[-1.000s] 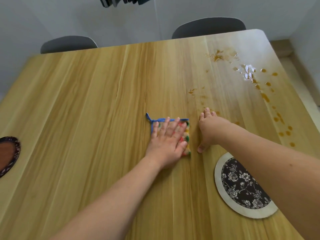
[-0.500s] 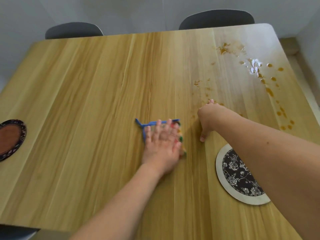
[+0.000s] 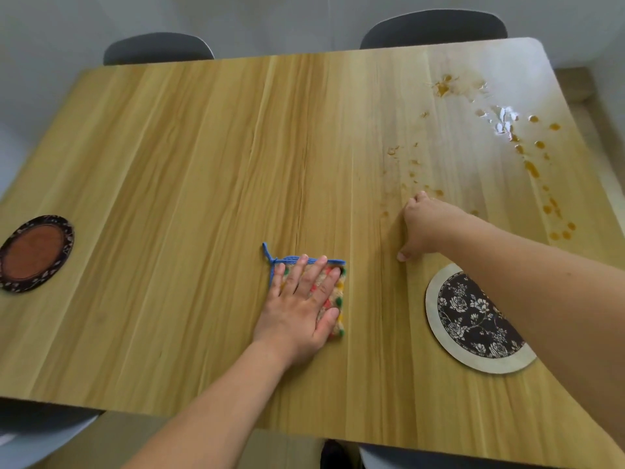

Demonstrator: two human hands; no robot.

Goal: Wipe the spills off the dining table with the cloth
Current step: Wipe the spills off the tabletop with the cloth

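Worktop (image 3: 169,157): wooden dining surface; orange spills (image 3: 531,167) dot its far right, well apart from the cloth, so careless passes may smear them wider.
Floral mat (image 3: 473,319): sits near the right forearm; a sweep could shove it.
Left hand (image 3: 301,306): fingers straight and spread, pressing the cloth (image 3: 338,299) flat; it may bunch.
Right hand (image 3: 419,228): braced beside droplets, fingers curled under, holding nothing; may get wet.
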